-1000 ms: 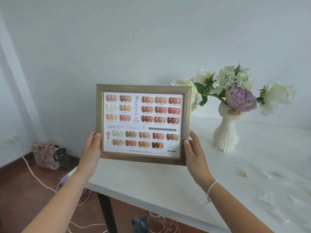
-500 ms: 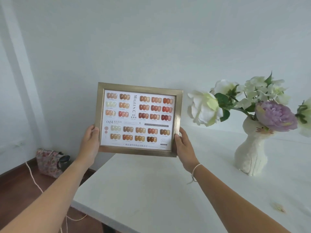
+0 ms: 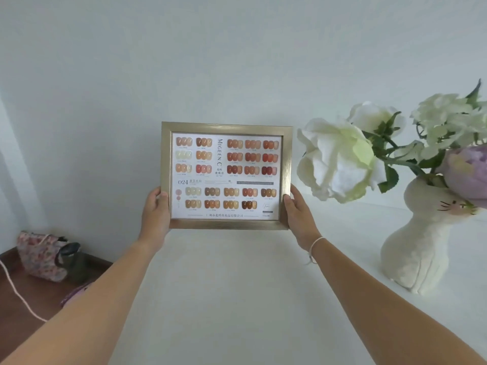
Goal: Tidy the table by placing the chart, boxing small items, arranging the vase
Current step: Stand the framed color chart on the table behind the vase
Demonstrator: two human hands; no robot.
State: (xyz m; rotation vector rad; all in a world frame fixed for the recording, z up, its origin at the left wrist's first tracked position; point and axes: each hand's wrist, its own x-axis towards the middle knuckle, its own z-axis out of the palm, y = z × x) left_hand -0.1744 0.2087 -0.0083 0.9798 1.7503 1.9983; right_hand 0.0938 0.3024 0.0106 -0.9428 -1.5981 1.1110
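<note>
I had the framed chart upright and facing me, held out over the far part of the white surface, close to the wall; I could not tell whether its bottom edge touched anything. My left grip grasped the lower left corner, thumb on the frame's front, the fingers hidden behind. My right grip grasped the lower right corner the same way. The small print on the chart stayed too fine to read. Toward the surface's right edge stood the cat-shaped vase, its flowers cut off by the picture's border. A floral bag sat on the floor, left.
</note>
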